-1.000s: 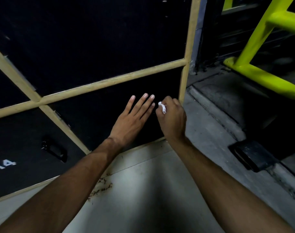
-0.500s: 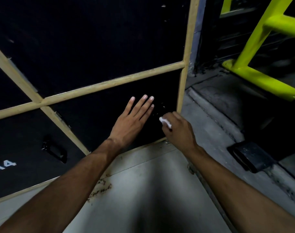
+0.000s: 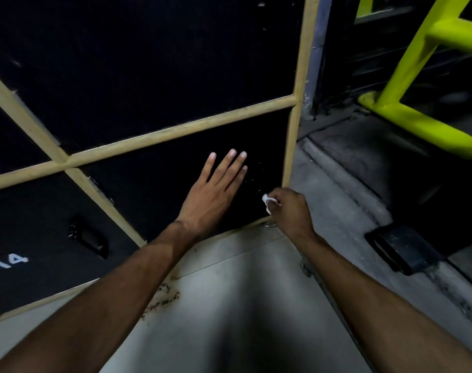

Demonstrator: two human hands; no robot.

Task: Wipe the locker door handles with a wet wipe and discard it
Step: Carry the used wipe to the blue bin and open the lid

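Where the wet wipe (image 3: 267, 201) sits: bunched small and white in the right hand (image 3: 291, 211), poking out at its left side, close against the lower right corner of a black locker door (image 3: 162, 189).
Right hand: fingers clenched round the wipe, knuckles up, low on the door, just beside the right post of the frame and just above the bottom strip.
Left of it: the left hand (image 3: 213, 195) lies flat on the same door, apart from the right hand; its fingers (image 3: 229, 168) are straight and slightly spread, released, holding nothing, tips pointing up.
Between the hands: a few faint glints on the dark door; it is too dark to tell whether they belong to a handle.
Woodwork: a frame (image 3: 175, 130) of pale strips crosses between the black doors.
Near left: the lower left door (image 3: 41, 211) carries a black handle (image 3: 89, 238), slanted in this view, with a white number 14 (image 3: 10, 262) further left.
Underfoot: a pale grey floor (image 3: 229, 319), with a brownish speckled patch (image 3: 162, 297) beside the left forearm.
Far right: a yellow-green rail (image 3: 418, 125) stands over darker ground.
Near right: a black block (image 3: 401, 249) lies on the ground, to the right of the right forearm.
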